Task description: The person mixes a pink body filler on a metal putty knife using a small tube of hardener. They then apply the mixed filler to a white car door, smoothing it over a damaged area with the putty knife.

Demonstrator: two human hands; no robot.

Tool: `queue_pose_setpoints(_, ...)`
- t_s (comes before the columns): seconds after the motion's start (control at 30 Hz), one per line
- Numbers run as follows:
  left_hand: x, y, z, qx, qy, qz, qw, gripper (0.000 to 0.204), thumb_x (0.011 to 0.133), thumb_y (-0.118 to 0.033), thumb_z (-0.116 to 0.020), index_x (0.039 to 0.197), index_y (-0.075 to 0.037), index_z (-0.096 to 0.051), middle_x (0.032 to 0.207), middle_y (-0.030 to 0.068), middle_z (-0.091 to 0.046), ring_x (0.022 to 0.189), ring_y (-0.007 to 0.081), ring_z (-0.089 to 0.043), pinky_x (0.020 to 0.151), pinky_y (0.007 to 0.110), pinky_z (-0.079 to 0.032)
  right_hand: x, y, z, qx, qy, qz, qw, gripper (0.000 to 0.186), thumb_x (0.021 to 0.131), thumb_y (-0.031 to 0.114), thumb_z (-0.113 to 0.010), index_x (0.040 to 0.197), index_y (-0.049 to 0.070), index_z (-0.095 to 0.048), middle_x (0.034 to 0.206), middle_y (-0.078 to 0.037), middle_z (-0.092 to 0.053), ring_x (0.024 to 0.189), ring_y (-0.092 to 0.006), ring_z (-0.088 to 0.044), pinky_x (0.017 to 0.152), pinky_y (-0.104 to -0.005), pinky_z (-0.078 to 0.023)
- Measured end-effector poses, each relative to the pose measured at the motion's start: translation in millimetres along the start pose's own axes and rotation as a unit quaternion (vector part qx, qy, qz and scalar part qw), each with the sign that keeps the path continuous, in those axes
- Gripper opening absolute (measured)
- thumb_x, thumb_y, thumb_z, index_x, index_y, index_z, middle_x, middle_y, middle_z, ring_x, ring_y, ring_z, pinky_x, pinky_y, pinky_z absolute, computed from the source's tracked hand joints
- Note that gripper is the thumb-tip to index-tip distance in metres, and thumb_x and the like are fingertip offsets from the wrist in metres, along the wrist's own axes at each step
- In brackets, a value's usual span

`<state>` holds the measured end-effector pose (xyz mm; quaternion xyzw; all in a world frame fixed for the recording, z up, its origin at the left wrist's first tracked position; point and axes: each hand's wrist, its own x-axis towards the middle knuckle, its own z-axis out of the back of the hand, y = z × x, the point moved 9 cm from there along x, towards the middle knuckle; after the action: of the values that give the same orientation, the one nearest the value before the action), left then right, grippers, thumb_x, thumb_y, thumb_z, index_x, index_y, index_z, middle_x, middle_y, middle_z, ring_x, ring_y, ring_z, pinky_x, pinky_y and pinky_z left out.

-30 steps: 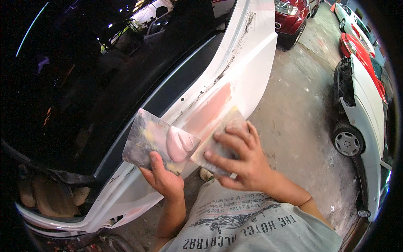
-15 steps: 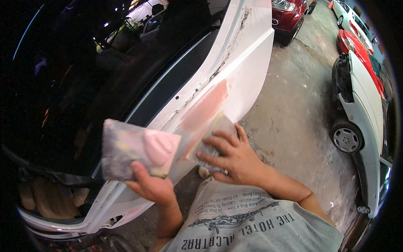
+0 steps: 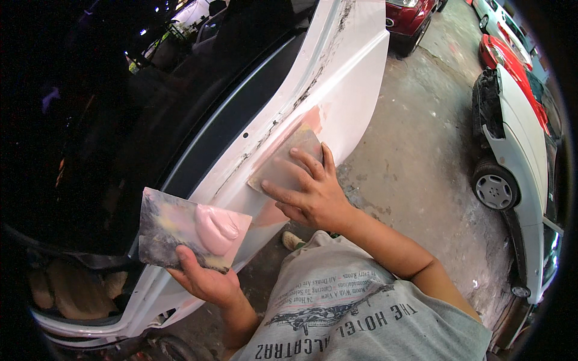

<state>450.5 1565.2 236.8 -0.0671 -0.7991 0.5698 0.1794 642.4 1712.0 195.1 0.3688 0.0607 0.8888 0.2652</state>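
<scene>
My left hand [image 3: 208,278] grips a stained, flat mixing board [image 3: 171,219] by its near edge, thumb on top. A thick mound of pink body filler [image 3: 218,228] sits on the board's right side. With fingers spread over it, my right hand [image 3: 310,192] presses a translucent, flat filler spreader [image 3: 286,153] against the white car body panel [image 3: 352,102]. Pink filler smears [image 3: 317,117] show on the panel beyond the spreader, and more lies below my right hand. The spreader hides part of the patch.
A dark car window [image 3: 241,114] lies left of the panel. On the right stand a white car [image 3: 522,141] with its front end stripped and a red car [image 3: 503,51]. A dark red vehicle [image 3: 409,21] is ahead. Concrete floor [image 3: 415,144] runs between them.
My right hand has moved the spreader up and left along the panel, covering more of the pink patch. My left hand and the board have shifted slightly in view.
</scene>
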Motion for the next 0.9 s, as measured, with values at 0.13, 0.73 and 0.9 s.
queue_pose_setpoints(0.13, 3, 2, 3, -0.01, 0.02, -0.003, 1.0, 0.053, 0.096, -0.023, -0.063, 0.139, 0.004, -0.046, 0.139, 0.0212, -0.051, 0.126, 0.0312, -0.054, 0.109, 0.044, -0.042, -1, -8, -11, -0.008, -0.01, 0.009, 1.0, 0.058, 0.075, 0.026, -0.078, 0.131, 0.033, -0.061, 0.144, -0.006, -0.048, 0.134, -0.0339, -0.042, 0.105, -0.0741, -0.025)
queue_pose_setpoints(0.73, -5, 1, 0, -0.01, 0.038, 0.017, 0.999, 0.054, 0.096, -0.022, -0.063, 0.14, 0.003, -0.045, 0.14, 0.02, -0.052, 0.127, 0.0309, -0.053, 0.11, 0.044, -0.04, -24, -25, -12, -0.015, 0.025, 0.008, 1.0, 0.065, 0.072, 0.029, -0.078, 0.134, 0.032, -0.059, 0.145, -0.005, -0.048, 0.133, -0.0337, -0.044, 0.108, -0.0723, -0.025)
queue_pose_setpoints(0.9, -8, 3, 2, -0.006, 0.023, 0.014, 1.0, 0.052, 0.096, -0.023, -0.064, 0.138, 0.003, -0.047, 0.139, 0.0198, -0.053, 0.126, 0.03, -0.053, 0.11, 0.043, -0.04, -11, -39, 6, -0.011, -0.028, 0.008, 1.0, 0.066, 0.073, 0.03, -0.079, 0.136, 0.033, -0.058, 0.146, -0.005, -0.047, 0.136, -0.0335, -0.041, 0.11, -0.0721, -0.024)
